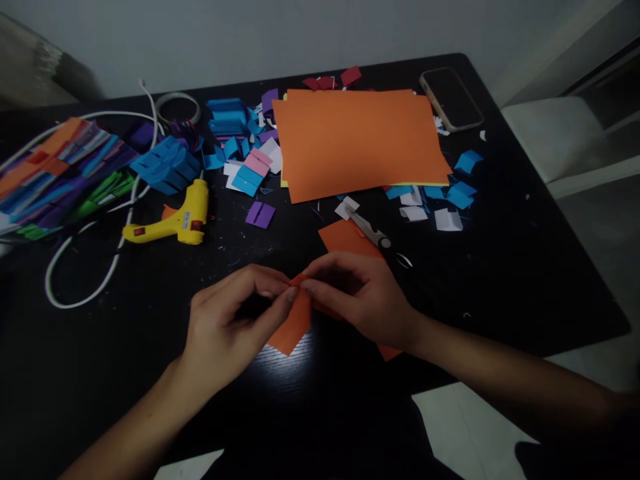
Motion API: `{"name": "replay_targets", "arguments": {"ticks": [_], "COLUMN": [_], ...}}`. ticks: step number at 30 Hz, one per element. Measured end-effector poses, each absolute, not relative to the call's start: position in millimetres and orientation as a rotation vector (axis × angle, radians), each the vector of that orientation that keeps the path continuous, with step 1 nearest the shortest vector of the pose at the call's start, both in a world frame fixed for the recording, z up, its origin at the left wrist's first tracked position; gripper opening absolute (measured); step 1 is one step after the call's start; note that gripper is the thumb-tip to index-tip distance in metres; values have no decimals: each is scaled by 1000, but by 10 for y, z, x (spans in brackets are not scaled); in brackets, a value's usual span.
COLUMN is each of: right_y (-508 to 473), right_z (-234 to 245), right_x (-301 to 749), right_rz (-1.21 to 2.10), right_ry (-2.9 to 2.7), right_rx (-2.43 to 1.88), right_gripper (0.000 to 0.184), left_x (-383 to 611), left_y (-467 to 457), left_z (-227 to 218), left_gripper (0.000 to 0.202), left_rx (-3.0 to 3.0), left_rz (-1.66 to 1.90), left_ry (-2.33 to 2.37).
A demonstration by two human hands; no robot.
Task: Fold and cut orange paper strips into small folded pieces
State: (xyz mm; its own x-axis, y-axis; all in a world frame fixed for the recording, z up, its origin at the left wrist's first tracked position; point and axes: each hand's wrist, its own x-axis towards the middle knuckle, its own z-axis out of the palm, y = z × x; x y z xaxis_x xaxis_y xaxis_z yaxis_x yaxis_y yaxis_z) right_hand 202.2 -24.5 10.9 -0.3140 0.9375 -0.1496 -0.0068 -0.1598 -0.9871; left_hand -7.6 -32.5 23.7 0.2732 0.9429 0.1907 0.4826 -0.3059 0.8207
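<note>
A small piece of orange paper point(296, 325) is pinched at its top edge between both hands, near the front middle of the table. My left hand point(233, 320) grips it from the left with thumb and forefinger. From the right, my right hand point(363, 293) pinches the same edge, the fingertips of both hands nearly meeting there. The top edge looks folded over, though the fingers partly hide it. Under and behind my right hand lies another orange sheet point(345, 239). Scissors point(373, 233) rest on that sheet, their handles in shadow to the right.
A yellow glue gun point(183, 220) lies left beside a looped white cable point(63, 303). Behind are folded coloured paper strips point(55, 173), a blue paper bundle point(167, 163) and a roll of tape point(177, 97). Large orange sheets point(360, 143), paper scraps point(449, 220) and a phone point(451, 99) occupy the back.
</note>
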Motion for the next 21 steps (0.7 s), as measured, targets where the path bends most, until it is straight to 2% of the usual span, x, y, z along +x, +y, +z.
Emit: {"name": "replay_targets", "arguments": {"ticks": [21], "right_y": [-244], "right_z": [128], "right_x": [2035], "right_rz": [1489], "right_ry": [-1415], "right_rx": [-1156], "right_gripper": [12], "left_x": [-87], "left_y": [-347], "left_z": [248], "left_gripper": [13], "left_rx": [1897], "left_rz": [953], "left_ry": [1345]}}
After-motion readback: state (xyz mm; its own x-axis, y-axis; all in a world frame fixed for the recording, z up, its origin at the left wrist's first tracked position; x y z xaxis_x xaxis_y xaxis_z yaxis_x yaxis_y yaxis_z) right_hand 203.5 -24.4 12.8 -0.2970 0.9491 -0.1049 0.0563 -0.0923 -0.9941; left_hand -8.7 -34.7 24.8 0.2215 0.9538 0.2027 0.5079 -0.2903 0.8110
